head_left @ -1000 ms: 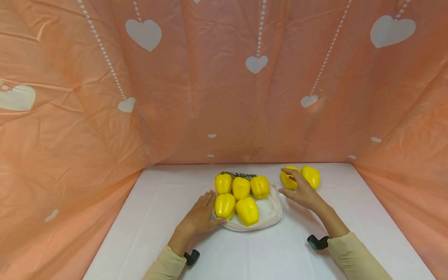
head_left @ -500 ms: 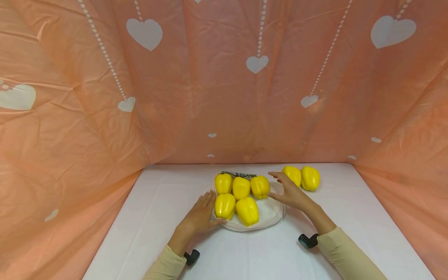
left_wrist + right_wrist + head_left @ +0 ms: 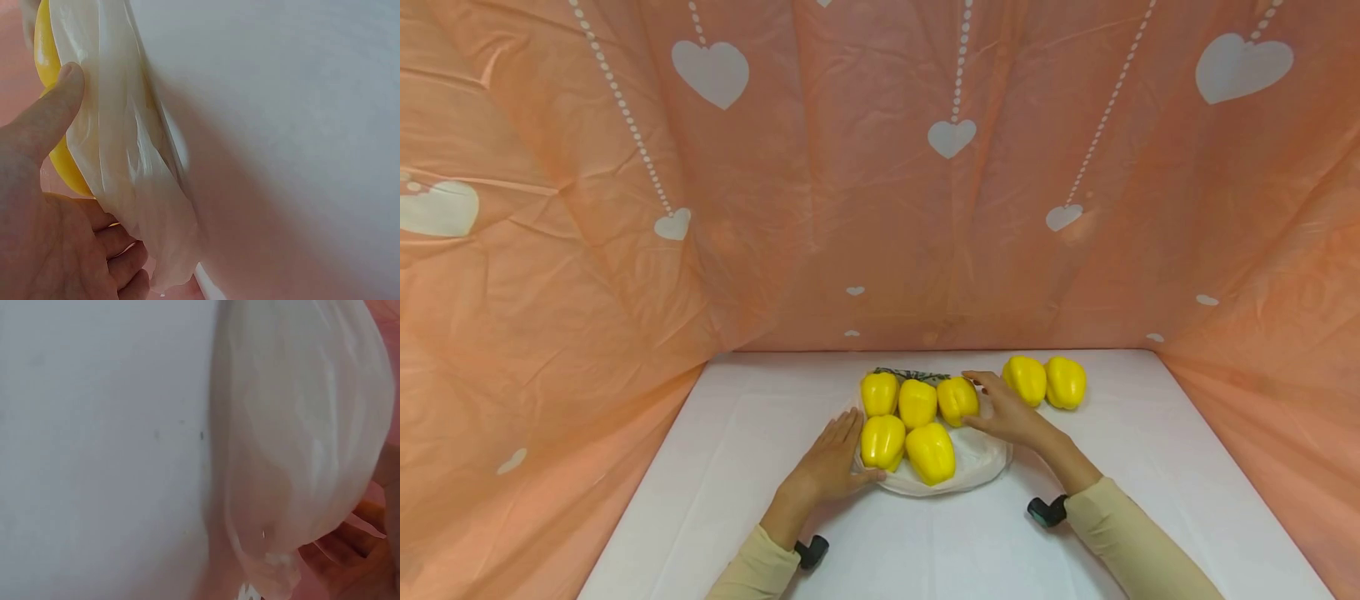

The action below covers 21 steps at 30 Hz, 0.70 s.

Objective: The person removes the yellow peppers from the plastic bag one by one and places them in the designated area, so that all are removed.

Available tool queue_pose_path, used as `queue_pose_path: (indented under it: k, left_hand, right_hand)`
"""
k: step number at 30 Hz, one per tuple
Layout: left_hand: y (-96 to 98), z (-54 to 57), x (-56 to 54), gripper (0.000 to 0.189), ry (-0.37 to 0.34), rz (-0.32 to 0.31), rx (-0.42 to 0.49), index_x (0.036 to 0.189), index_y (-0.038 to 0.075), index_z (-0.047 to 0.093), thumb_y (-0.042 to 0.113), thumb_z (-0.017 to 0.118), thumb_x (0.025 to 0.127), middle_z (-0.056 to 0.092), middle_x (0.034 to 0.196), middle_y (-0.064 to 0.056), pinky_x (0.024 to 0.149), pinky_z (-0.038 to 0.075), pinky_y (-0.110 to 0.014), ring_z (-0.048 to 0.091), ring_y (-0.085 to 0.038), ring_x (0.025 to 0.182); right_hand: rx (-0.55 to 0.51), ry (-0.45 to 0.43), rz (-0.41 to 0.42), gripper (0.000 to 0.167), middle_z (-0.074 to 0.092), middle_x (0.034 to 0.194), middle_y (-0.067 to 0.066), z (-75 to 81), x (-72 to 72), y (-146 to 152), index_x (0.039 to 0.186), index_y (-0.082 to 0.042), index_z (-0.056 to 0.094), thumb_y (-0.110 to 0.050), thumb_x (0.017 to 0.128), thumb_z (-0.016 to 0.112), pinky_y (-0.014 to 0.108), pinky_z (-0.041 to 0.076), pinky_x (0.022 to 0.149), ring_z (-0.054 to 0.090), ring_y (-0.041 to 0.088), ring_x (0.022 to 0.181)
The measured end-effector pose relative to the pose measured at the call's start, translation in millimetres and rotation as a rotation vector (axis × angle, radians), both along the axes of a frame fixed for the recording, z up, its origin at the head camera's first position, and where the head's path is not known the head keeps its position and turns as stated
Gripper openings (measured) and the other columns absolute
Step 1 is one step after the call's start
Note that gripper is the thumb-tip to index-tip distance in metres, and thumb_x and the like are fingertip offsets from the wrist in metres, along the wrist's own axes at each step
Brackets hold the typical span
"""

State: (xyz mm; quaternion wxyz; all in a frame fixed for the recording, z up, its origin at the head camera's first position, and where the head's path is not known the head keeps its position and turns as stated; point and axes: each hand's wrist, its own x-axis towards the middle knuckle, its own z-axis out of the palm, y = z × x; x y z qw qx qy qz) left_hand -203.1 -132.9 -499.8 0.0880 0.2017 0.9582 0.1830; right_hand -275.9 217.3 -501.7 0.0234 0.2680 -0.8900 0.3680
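Several yellow bell peppers (image 3: 931, 454) sit in two rows in a whitish plastic bag (image 3: 981, 479) with its mouth spread wide. My left hand (image 3: 829, 458) rests along the bag's left side, fingers straight, thumb at the front rim. In the left wrist view the thumb (image 3: 56, 106) lies against the thin plastic. At the bag's right side, my right hand (image 3: 1011, 417) has thumb and fingers spread, tips right beside the back right pepper (image 3: 957, 402). The right wrist view shows its bent fingers (image 3: 344, 547) behind the bag's side.
Two more yellow bell peppers (image 3: 1024, 381) stand side by side on the white table (image 3: 1150, 467), behind the right hand. A dark patterned strip (image 3: 913, 375) shows at the bag's back edge. A pink-orange curtain with white hearts (image 3: 880, 208) encloses the table's back and sides.
My right hand has moved left, from in front of the two peppers outside the bag to the bag's right side, its fingers staying spread. The left hand and the peppers have not moved.
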Motion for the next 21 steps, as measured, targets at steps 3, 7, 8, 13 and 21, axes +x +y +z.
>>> queue_pose_path:
  k: [3, 7, 8, 13, 21]
  left_hand:
    - [-0.1, 0.1, 0.5, 0.109, 0.001, 0.001, 0.004, 0.166, -0.009, 0.023, 0.057, 0.075, 0.096, 0.019, 0.176, -0.025, 0.135, 0.016, -0.051, 0.019, -0.037, 0.164]
    - [-0.5, -0.3, 0.1, 0.110, 0.006, -0.002, -0.003, 0.166, -0.009, 0.024, 0.058, 0.075, 0.096, 0.020, 0.176, -0.025, 0.135, 0.016, -0.051, 0.019, -0.037, 0.164]
    - [-0.5, -0.2, -0.1, 0.110, 0.004, -0.003, -0.009, 0.166, -0.009, 0.023, 0.059, 0.074, 0.096, 0.020, 0.176, -0.025, 0.136, 0.016, -0.051, 0.019, -0.037, 0.165]
    - [-0.7, 0.0, -1.1, 0.111, -0.008, -0.005, -0.015, 0.167, -0.008, 0.022, 0.061, 0.073, 0.096, 0.019, 0.176, -0.024, 0.135, 0.015, -0.051, 0.017, -0.037, 0.165]
    - [-0.8, -1.4, -1.6, 0.111, -0.011, -0.002, -0.021, 0.167, -0.007, 0.021, 0.062, 0.072, 0.097, 0.018, 0.177, -0.023, 0.136, 0.015, -0.050, 0.016, -0.035, 0.165]
  right_hand:
    - [0.011, 0.005, 0.004, 0.077, 0.056, 0.145, 0.030, -1.8, -2.5, -2.0, 0.152, 0.009, 0.047, -0.014, 0.091, 0.088, 0.063, 0.050, 0.113, 0.056, 0.047, 0.132]
    - [0.015, -0.028, -0.001, 0.079, 0.055, 0.148, 0.029, -1.5, -3.4, -3.5, 0.154, 0.008, 0.045, -0.016, 0.092, 0.087, 0.063, 0.049, 0.115, 0.056, 0.046, 0.133]
    - [0.014, -0.037, -0.003, 0.079, 0.054, 0.148, 0.029, -1.2, -3.5, -3.6, 0.154, 0.009, 0.044, -0.016, 0.092, 0.087, 0.063, 0.049, 0.115, 0.055, 0.046, 0.134]
    - [0.025, -0.031, -0.002, 0.079, 0.053, 0.150, 0.030, -2.1, -4.4, -3.3, 0.154, 0.009, 0.043, -0.017, 0.093, 0.086, 0.062, 0.049, 0.115, 0.055, 0.047, 0.135]
    - [0.023, 0.002, -0.003, 0.077, 0.055, 0.148, 0.030, -5.2, -4.8, -2.2, 0.153, 0.011, 0.045, -0.016, 0.093, 0.086, 0.062, 0.050, 0.114, 0.057, 0.046, 0.133]
